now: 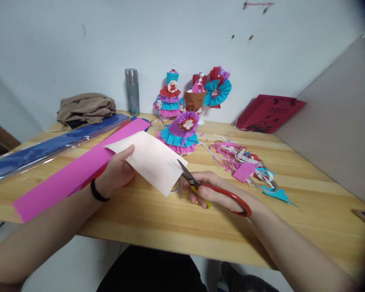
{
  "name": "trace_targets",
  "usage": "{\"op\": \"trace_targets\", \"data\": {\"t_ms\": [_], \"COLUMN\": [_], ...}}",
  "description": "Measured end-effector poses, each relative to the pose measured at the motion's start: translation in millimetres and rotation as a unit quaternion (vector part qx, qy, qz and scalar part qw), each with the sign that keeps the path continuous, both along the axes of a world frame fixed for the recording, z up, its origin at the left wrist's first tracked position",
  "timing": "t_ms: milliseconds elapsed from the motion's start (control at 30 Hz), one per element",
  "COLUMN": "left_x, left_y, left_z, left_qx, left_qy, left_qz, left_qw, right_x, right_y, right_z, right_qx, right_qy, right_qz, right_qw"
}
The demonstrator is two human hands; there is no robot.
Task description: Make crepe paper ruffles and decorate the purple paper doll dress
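A pale, creamy white sheet of paper (153, 160) is held up over the table, its left edge pinched by my left hand (119, 168) with the thumb on top. My right hand (205, 188) grips a pair of scissors (234, 199) with red and yellow handles. The dark blades lie at the sheet's right edge, one of them over the paper; how far apart they are is hard to make out. Part of a ring-shaped roll of tape (177, 186) shows beneath the paper. Behind the sheet stands a small purple and blue ruffled paper dress (182, 132).
Pink paper (79, 166) and a wrapped blue roll (48, 140) lie on the left. Paper scraps (243, 164) are heaped on the right, before a red bag (269, 113). At the back are a flask (132, 92), brown cloth (86, 107) and ruffled paper dresses (170, 95).
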State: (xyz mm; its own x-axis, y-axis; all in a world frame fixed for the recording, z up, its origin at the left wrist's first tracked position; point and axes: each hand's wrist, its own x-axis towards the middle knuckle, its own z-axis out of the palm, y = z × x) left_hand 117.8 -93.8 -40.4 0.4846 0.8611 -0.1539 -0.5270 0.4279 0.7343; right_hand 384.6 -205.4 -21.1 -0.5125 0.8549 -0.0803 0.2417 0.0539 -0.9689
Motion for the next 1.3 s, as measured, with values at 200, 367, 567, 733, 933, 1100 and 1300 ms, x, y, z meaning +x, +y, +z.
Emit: {"op": "trace_targets", "data": {"t_ms": [200, 367, 567, 733, 933, 1100, 1300], "left_x": [0.0, 1.4, 1.5, 0.4, -2.1, -2.1, -0.5], "left_y": [-3.4, -5.1, -3.7, -3.2, -0.4, -0.4, -1.6], "left_z": [2.3, 3.1, 1.7, 2.3, -2.6, -4.2, -2.7], "left_qx": [0.008, 0.020, 0.035, 0.042, 0.067, 0.094, 0.109], "left_qy": [0.023, 0.023, 0.041, 0.026, 0.010, 0.007, 0.024], "left_qz": [0.014, 0.018, 0.033, 0.019, -0.019, -0.045, -0.032], "left_qw": [1.000, 0.999, 0.998, 0.999, 0.998, 0.995, 0.993], "right_x": [-6.9, -8.6, -6.7, -4.6, -1.5, -0.4, -1.8], "right_y": [-2.6, -4.5, -4.8, -3.1, -1.4, -0.9, -1.5], "right_z": [-0.5, 4.7, 5.6, 5.3, 2.8, -0.1, 2.1], "right_qx": [0.021, 0.019, 0.011, 0.012, 0.000, 0.024, 0.015], "right_qy": [0.019, 0.001, -0.003, 0.006, -0.007, -0.005, -0.019], "right_qz": [-0.024, -0.025, -0.025, -0.001, -0.006, -0.006, -0.011], "right_qw": [0.999, 1.000, 1.000, 1.000, 1.000, 1.000, 1.000]}}
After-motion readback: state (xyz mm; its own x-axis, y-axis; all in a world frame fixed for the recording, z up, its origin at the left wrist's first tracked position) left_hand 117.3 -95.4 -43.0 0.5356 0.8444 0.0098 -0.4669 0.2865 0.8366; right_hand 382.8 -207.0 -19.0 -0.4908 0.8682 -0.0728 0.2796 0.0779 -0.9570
